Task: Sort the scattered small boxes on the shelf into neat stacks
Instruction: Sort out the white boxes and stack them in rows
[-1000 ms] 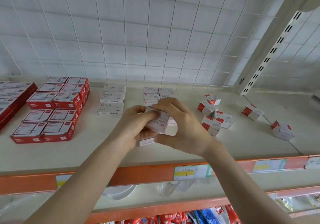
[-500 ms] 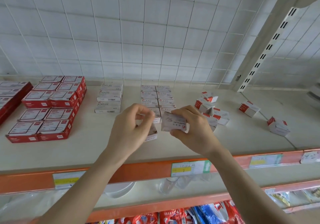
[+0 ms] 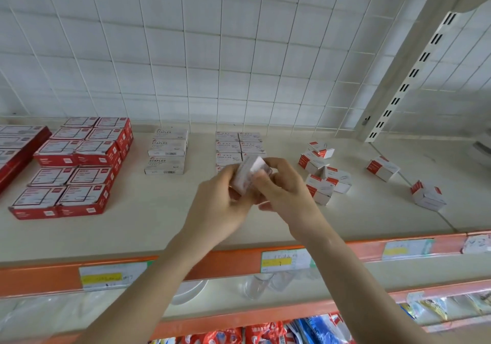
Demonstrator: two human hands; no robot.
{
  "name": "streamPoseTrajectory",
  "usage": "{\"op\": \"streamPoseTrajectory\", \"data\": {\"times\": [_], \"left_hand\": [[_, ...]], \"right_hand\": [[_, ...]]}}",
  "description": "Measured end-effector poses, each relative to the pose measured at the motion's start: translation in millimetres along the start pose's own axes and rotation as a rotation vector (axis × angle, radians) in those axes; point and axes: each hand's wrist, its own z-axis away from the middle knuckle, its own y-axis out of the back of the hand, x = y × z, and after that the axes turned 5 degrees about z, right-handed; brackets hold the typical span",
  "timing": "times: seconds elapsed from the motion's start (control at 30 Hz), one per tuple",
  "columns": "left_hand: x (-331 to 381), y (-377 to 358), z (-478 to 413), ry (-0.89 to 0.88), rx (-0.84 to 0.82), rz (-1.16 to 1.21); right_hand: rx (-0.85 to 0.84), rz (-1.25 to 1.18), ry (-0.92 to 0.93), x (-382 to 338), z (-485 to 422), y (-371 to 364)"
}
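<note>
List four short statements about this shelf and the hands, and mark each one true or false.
1. The left hand and the right hand both grip a small white box above the shelf. True.
2. The loose red-and-white boxes lie to the left of the hands. False: the scattered red-and-white boxes lie to the right of the hands, two of them farther off on their own.
3. The STAPLES boxes sit between the red boxes and the paper clip boxes. True.
4. The shelf's front strip is blue. False: the front strip is orange and carries price labels.
</note>
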Motion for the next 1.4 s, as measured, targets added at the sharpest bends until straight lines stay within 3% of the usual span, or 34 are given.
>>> {"op": "streamPoseTrajectory", "data": {"times": [0.1, 0.23, 0.37, 0.47, 0.63, 0.73, 0.93, 1.07, 1.4], "left_hand": [[6, 17, -10, 0.235, -0.138, 0.286], [10, 33, -20, 0.295, -0.381, 0.238], [8, 32, -20, 0.239, -0.522, 0.152], [1, 27, -15, 0.204, -0.417, 0.083], [-21, 26, 1, -0.005, -0.147, -0.309], [-32, 23, 9, 0.006, -0.114, -0.396], [-34, 18, 10, 0.052, -0.066, -0.672], [-35, 20, 7, 0.083, -0.087, -0.644], [-38, 11, -4, -0.056, -0.157, -0.579]], "right_hand": [[-0.009, 0.158, 0.191, 4, -2, 16], [-0.150, 0.467, 0.478, 8, -1, 24], [-0.103, 0.554, 0.602, 9, -1, 18], [-0.062, 0.600, 0.543, 14, -3, 20], [-0.035, 0.722, 0.344, 33, -9, 31], [-0.087, 0.752, 0.248, 43, -10, 34], [-0.096, 0.758, 0.264, 45, -10, 34], [-0.062, 0.784, 0.295, 47, -9, 34], [-0.052, 0.746, 0.319, 51, -10, 35]]}}
